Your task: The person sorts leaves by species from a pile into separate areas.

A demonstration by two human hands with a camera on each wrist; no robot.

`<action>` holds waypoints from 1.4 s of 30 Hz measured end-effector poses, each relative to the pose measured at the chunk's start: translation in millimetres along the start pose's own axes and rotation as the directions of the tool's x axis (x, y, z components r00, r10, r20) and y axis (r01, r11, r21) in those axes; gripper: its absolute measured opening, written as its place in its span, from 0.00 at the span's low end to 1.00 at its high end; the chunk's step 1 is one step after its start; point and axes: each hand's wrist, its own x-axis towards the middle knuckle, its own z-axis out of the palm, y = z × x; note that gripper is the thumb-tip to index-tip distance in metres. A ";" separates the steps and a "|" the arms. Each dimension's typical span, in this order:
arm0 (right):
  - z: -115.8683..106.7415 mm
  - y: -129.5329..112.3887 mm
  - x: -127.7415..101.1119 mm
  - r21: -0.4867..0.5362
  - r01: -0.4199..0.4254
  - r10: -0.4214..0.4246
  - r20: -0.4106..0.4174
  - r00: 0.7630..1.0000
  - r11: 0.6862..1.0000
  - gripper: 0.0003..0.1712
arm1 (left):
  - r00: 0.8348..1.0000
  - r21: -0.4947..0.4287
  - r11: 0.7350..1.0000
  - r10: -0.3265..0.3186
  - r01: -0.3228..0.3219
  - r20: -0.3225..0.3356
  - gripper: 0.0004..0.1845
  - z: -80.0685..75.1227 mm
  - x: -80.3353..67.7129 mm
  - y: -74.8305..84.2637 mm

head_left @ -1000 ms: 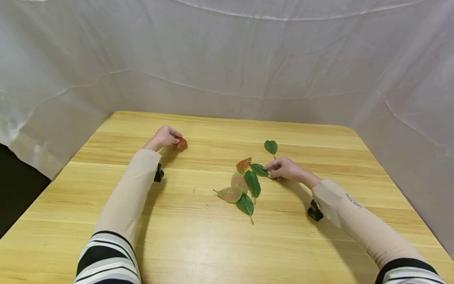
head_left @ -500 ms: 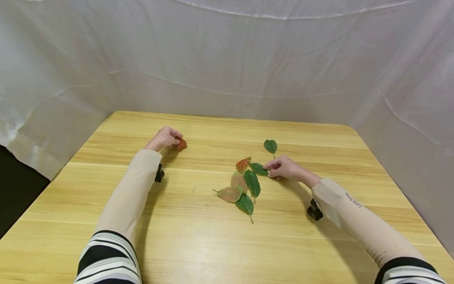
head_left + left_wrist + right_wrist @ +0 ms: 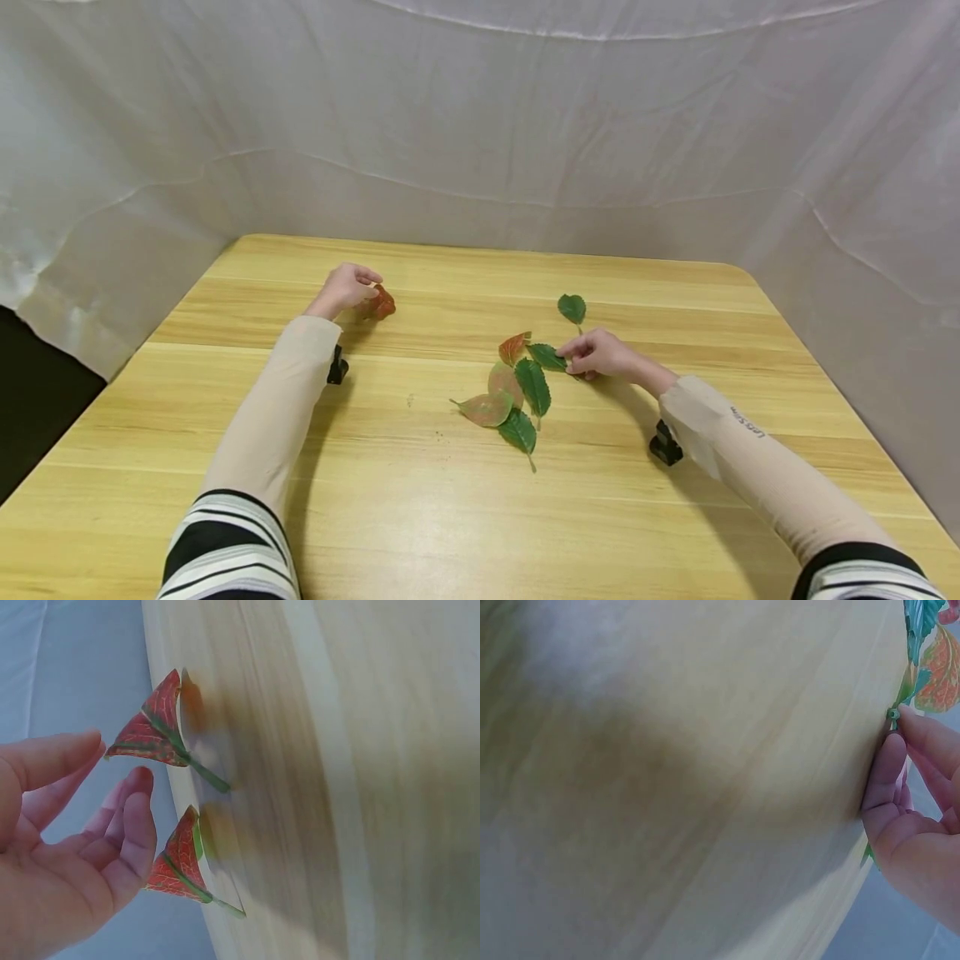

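At the far left of the table, my left hand [image 3: 347, 287] hovers beside the red leaves [image 3: 382, 302], its thumb and fingertips apart. In the left wrist view two folded red leaves stand on the wood: an upper leaf [image 3: 154, 727] with its tip close to the fingers, and a lower leaf [image 3: 182, 859] partly behind the hand. My right hand [image 3: 597, 354] pinches the stem end of a green leaf [image 3: 546, 357] between thumb and finger. That leaf lies at the upper end of a loose cluster. The right wrist view shows the pinched stem [image 3: 894, 716] near the wood.
Around the cluster lie a red leaf [image 3: 513, 348], a green leaf [image 3: 533, 387], a pale reddish leaf [image 3: 486, 410] and another green leaf [image 3: 519, 432]. Farther back is a single green leaf [image 3: 573, 309]. White sheeting [image 3: 480, 125] rises behind the wooden table [image 3: 420, 517].
My left hand has lifted slightly and its fingers have parted from the red leaf; more of the red leaves shows now. The right hand keeps its place on the green leaf.
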 end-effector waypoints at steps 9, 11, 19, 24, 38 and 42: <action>-0.6 0.3 0.2 0.000 -0.002 0.002 -0.002 1.000 1.000 0.19 | 0.986 -0.023 0.998 0.055 -0.060 -0.160 0.15 2.0 -0.9 4.2; -0.5 0.5 0.2 0.001 -0.002 0.002 -0.001 1.000 1.000 0.19 | 0.976 -0.007 0.997 0.077 -0.080 -0.203 0.13 3.4 -1.2 5.0; -0.4 1.0 1.2 0.004 -0.001 0.001 -0.003 1.000 1.000 0.19 | 0.953 -0.025 0.989 0.132 -0.144 -0.273 0.11 12.4 -4.0 14.5; -0.2 0.5 1.4 0.011 0.000 0.000 -0.004 1.000 1.000 0.19 | 0.959 -0.013 0.984 0.171 -0.178 -0.227 0.11 17.6 -5.4 21.4; 0.8 1.3 1.5 0.017 0.011 -0.011 -0.007 1.000 1.000 0.19 | 0.937 -0.016 0.946 0.317 -0.323 -0.144 0.10 34.2 -14.9 36.0; 1.3 1.1 1.2 0.019 0.019 -0.019 -0.003 1.000 1.000 0.19 | 0.933 -0.004 0.940 0.336 -0.340 -0.130 0.10 41.0 -17.6 40.6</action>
